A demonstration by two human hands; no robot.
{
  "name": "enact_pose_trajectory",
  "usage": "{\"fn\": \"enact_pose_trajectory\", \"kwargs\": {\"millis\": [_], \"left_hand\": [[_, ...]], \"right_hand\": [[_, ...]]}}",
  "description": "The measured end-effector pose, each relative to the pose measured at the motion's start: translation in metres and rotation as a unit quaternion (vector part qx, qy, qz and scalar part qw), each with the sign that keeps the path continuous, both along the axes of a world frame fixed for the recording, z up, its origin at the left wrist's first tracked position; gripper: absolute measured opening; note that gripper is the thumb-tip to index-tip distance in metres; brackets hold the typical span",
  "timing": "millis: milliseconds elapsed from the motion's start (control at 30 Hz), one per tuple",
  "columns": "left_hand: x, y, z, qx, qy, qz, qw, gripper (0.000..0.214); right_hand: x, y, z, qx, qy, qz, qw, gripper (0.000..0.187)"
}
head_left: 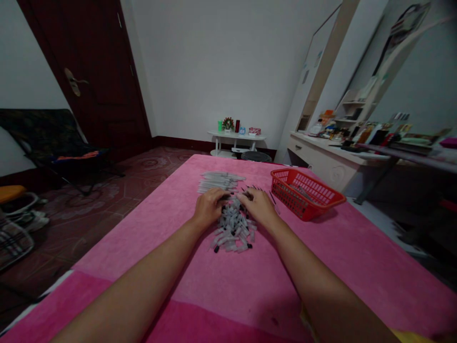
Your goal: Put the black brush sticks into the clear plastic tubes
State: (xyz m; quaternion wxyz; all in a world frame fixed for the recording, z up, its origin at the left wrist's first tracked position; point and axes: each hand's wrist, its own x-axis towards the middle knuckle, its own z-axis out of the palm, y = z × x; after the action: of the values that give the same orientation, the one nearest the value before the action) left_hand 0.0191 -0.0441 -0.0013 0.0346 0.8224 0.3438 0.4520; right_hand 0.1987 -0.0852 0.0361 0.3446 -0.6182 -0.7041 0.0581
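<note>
Tubes [220, 183]: lying together beyond the hands, seemingly done.
Caps [233, 228]: big loose heap nearer, seemingly left to handle.
Left hand [209, 207], right hand [260, 204]: fingers curled at the heap's far edge; cannot tell whether either pinches anything.

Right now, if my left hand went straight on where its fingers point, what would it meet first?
Probably your bare right hand, just opposite, though depth is unclear and it might first brush the heap of small, translucent plastic pieces.
</note>
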Motion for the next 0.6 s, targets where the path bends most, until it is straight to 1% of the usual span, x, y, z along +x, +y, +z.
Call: {"fn": "enact_pose_trajectory", "kwargs": {"millis": [67, 100, 133, 233, 267, 400, 433, 533, 567, 600], "left_hand": [[-0.0002, 0.0002, -0.0004, -0.002, 0.0, -0.001, 1.0, 0.022], [-0.0002, 0.0003, -0.0006, -0.002, 0.001, -0.003, 1.0, 0.022], [-0.0001, 0.0003, -0.0008, -0.002, 0.003, -0.007, 1.0, 0.022], [0.0003, 0.0005, -0.0016, 0.0, 0.007, -0.014, 1.0, 0.022], [0.0004, 0.0007, -0.0018, 0.0, 0.005, -0.014, 1.0, 0.022], [0.0004, 0.0016, -0.0022, -0.003, -0.003, -0.013, 1.0, 0.023], [0.0003, 0.0016, -0.0022, -0.004, -0.001, -0.014, 1.0, 0.023], [0.0001, 0.001, -0.0019, -0.005, 0.004, -0.017, 1.0, 0.023], [0.0001, 0.0008, -0.0018, -0.005, 0.004, -0.017, 1.0, 0.023], [0.0002, 0.0006, -0.0016, -0.005, 0.002, -0.017, 1.0, 0.023]], "right_hand": [[0.0, 0.0002, 0.0, 0.008, 0.006, 0.013, 1.0, 0.021], [0.0, 0.0002, 0.0, 0.007, 0.002, 0.015, 1.0, 0.018], [0.0, -0.0001, 0.0001, 0.001, -0.005, 0.013, 1.0, 0.02], [0.0001, -0.0012, 0.001, -0.023, -0.022, 0.005, 0.999, 0.041], [0.0001, -0.0016, 0.0015, -0.022, -0.02, 0.006, 1.0, 0.042], [0.0004, -0.0018, 0.0034, -0.001, -0.005, 0.003, 1.0, 0.021], [0.0006, -0.0019, 0.0036, -0.005, -0.009, 0.001, 1.0, 0.021], [0.0012, -0.0022, 0.0038, -0.028, -0.021, 0.0, 0.999, 0.037], [0.0014, -0.0022, 0.0038, -0.029, -0.019, 0.005, 0.999, 0.039], [0.0015, -0.0023, 0.0039, -0.025, -0.013, 0.013, 1.0, 0.036]]}}
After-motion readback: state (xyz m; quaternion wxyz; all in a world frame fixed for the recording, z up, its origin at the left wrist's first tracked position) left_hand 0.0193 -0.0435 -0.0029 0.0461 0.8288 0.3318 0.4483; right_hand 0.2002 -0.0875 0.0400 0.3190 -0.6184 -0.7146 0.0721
